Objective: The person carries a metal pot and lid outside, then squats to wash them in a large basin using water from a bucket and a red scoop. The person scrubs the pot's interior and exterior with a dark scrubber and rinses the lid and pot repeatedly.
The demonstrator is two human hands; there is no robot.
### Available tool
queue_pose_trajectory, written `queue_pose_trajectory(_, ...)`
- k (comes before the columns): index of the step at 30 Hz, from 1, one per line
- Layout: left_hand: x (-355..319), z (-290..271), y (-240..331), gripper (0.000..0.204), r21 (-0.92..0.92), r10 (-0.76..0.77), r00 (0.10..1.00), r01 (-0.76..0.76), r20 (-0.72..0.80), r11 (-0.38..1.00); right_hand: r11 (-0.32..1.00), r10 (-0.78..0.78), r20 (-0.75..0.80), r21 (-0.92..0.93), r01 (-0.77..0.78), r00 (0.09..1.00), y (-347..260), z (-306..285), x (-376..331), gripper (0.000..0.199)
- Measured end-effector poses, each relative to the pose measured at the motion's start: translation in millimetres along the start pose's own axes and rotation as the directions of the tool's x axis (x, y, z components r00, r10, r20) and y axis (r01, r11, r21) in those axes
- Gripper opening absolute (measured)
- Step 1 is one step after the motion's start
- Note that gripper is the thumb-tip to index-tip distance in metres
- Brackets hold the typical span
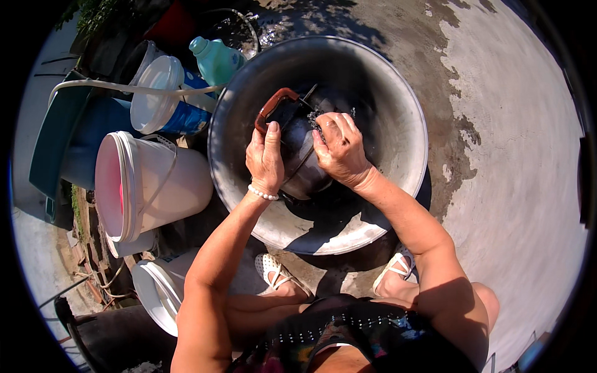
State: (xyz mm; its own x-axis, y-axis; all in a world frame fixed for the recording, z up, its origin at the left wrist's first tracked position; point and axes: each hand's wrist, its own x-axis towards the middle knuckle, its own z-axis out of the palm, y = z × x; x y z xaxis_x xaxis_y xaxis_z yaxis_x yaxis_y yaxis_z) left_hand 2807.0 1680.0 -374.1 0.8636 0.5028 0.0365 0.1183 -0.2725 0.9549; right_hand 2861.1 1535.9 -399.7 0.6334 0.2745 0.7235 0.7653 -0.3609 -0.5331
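A round, dark metal vessel [303, 166] with a curved reddish-brown handle [273, 107] lies tilted inside a wide grey metal basin [395, 146]. Whether it is a pot or a kettle I cannot tell. My left hand [266, 155], with a white bead bracelet at the wrist, grips the lower end of the handle, thumb pointing up. My right hand [342, 143] is closed at the vessel's side, pinching a dark, curly metal scourer [314, 119] against it. Dark smudges mark the fingers. Shadow and my hands hide part of the vessel and the basin's bottom.
Left of the basin lie a white bucket [177, 180] with a pink inside, a white-and-blue tub [186, 117] and another white bucket [144, 292]. A mint-green bottle [214, 61] stands by the far rim. A pale hose [146, 91] crosses the tubs. Concrete floor [510, 180] extends right.
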Motion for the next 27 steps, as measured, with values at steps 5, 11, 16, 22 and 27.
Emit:
queue_pose_trajectory(5, -1.6, -0.7, 0.6, 0.049, 0.234, 0.056, 0.995, -0.036, -0.077, 0.972, 1.000, -0.022, 0.046, 0.014, 0.022, 0.999, -16.9, 20.8, 3.7, 0.016)
queue_pose_trajectory(11, 0.3, -8.3, 3.4, 0.042, 0.232, 0.026, 0.999, -0.032, 0.029, 0.972, 1.000, 0.007, -0.109, -0.011, -0.008, 0.994, 4.3, 16.8, 12.5, 0.018)
queue_pose_trajectory(16, 1.5, -7.2, 5.5, 0.045, 0.223, 0.004, 0.999, -0.013, 0.040, 0.975, 0.997, -0.082, -0.049, 0.006, 0.082, 0.995, -12.4, 33.0, 11.2, 0.027)
queue_pose_trajectory(22, 2.0, -12.6, 2.4, 0.045, 0.170, -0.004, 0.991, -0.019, 0.133, 0.985, 0.994, -0.064, -0.017, -0.087, 0.063, 0.998, -6.6, 25.4, 19.0, 0.019)
queue_pose_trajectory(27, 3.0, -21.1, -3.7, 0.045, 0.126, 0.030, 0.991, -0.047, 0.131, 0.991, 0.957, 0.027, 0.047, 0.287, -0.040, 0.999, -34.5, 26.4, 14.9, 0.018)
